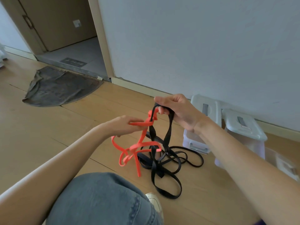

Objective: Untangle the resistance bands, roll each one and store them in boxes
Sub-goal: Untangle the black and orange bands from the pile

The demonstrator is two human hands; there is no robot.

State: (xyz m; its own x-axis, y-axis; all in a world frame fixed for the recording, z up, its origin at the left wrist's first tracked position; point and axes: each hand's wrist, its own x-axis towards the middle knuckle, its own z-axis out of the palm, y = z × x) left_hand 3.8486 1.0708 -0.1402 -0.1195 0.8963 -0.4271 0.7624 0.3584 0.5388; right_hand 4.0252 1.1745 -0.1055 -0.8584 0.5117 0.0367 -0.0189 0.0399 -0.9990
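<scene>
- Right hand [177,111]: raised above the tangle, fingers curled round the top loop of the black resistance band [168,127], which hangs taut from the grip.
- Left hand [125,125]: just beside the knot, on the side away from the boxes, pinching a strand of the orange resistance band [139,143].
- Knot [152,116]: orange is wrapped round the black loop directly below the right hand; a second orange snarl hangs lower, near the floor.
- Tangle: the remaining black lengths lie coiled on the wooden floor [81,114] beneath the knot, between the person's denim-clad knee [103,200] and the boxes.
- Two clear storage boxes [243,127] with pale lids stand beyond the tangle against the wall; lids appear closed.
- Assessment: untangling is at an early stage; nothing is rolled or stored.
- Recommendation: slacken the black loop rather than pulling it tight, then feed the orange strand back through the wrap. Tension on either band would likely cinch the knot.
</scene>
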